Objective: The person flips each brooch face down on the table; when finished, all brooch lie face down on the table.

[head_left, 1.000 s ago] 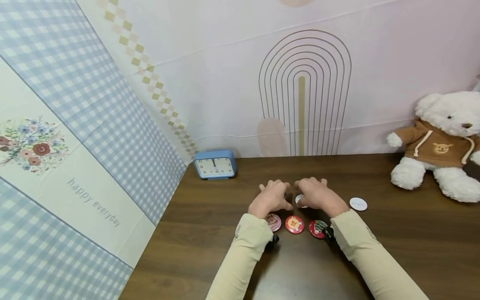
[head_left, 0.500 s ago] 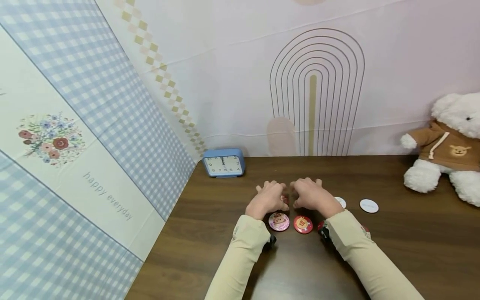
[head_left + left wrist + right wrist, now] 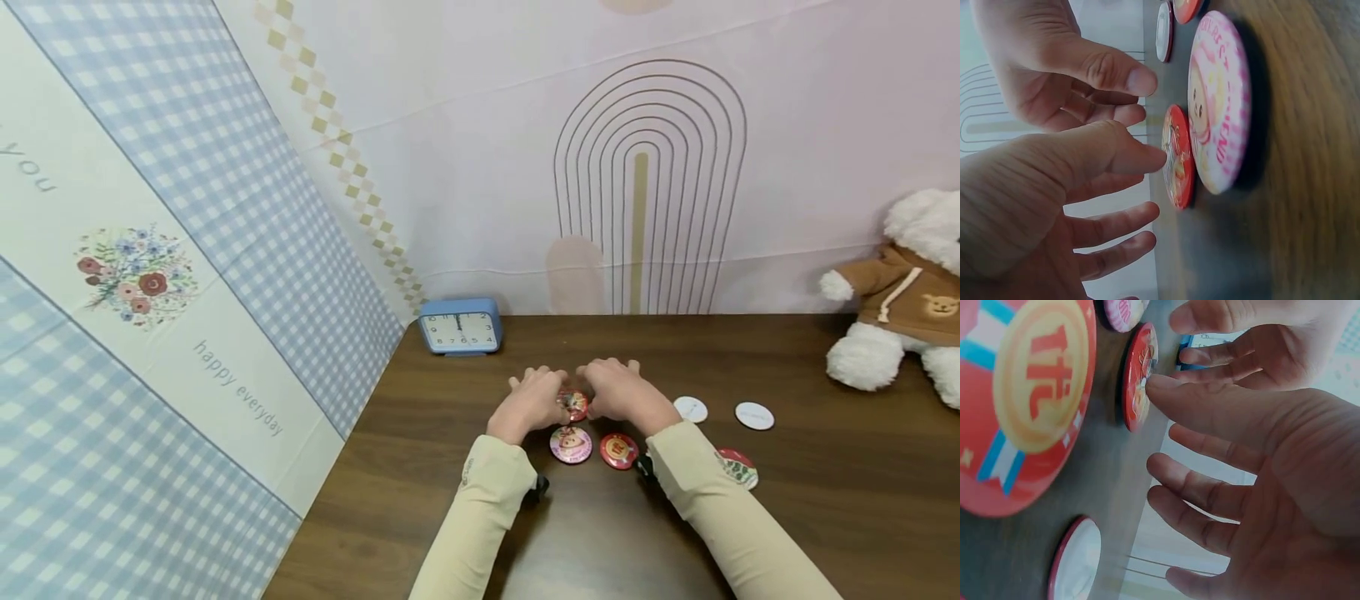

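Note:
My left hand (image 3: 529, 406) and right hand (image 3: 624, 396) hover close together over a red round badge (image 3: 574, 406) lying picture side up on the table. In both wrist views the thumbs come right by this red badge (image 3: 1177, 156); whether either one touches it I cannot tell. The fingers are spread, slightly bent, and hold nothing. Just nearer to me lie a pink badge (image 3: 571, 445) with a cartoon face and a red badge with a yellow centre (image 3: 618, 451). A white round badge (image 3: 1079, 561) shows below in the right wrist view.
Two more badges lie white side up, one white badge (image 3: 691, 408) by my right wrist and another white badge (image 3: 754, 416) further right. A red-and-green badge (image 3: 738, 468) is partly behind my right sleeve. A blue clock (image 3: 460, 327) and a teddy bear (image 3: 892, 308) stand at the back.
Both hands have shifted left over the table, from beside a white badge to the red badge. The head view has turned slightly left, uncovering badges beside my right arm.

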A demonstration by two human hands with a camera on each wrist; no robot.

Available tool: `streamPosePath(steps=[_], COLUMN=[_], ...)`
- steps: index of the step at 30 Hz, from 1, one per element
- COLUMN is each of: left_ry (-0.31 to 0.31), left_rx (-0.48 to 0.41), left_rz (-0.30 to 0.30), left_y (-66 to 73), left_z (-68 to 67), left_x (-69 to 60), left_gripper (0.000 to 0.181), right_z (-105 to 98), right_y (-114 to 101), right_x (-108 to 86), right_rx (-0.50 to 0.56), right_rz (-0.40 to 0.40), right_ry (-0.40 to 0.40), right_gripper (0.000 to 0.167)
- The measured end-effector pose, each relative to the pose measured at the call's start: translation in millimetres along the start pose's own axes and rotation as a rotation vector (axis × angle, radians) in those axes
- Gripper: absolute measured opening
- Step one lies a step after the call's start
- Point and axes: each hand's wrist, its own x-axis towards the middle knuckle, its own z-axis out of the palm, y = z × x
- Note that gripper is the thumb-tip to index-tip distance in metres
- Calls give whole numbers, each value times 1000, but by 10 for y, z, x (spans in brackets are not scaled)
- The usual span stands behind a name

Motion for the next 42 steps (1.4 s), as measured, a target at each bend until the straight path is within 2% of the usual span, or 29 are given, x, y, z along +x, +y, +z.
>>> streamPosePath(steps=[4, 12, 21, 27, 38, 42], left_ry=[3, -10, -1, -6, 10, 6], left_rx=[5, 16, 32, 23, 50, 52], left_rz=[4, -17, 2, 7, 29, 40], left_y=[-32, -74, -106, -116, -128, -127], left_z=[2, 38, 81, 92, 113, 113], left_x=[-11, -19, -6, 3, -22, -19], left_gripper=[54, 51, 36, 35, 29, 34], right_z=[23, 46, 87, 125, 114, 103], right_y=[-18, -39, -55, -85, -90, -88], right_x=[19, 45, 66, 86, 78, 70], right_rx=[-14, 0, -13, -10, -16, -20], right_rz=[8, 11, -16, -20, -28, -26], right_ry=[-22, -10, 8, 1, -34, -45], right_gripper=[43, 38, 40, 36, 40, 33])
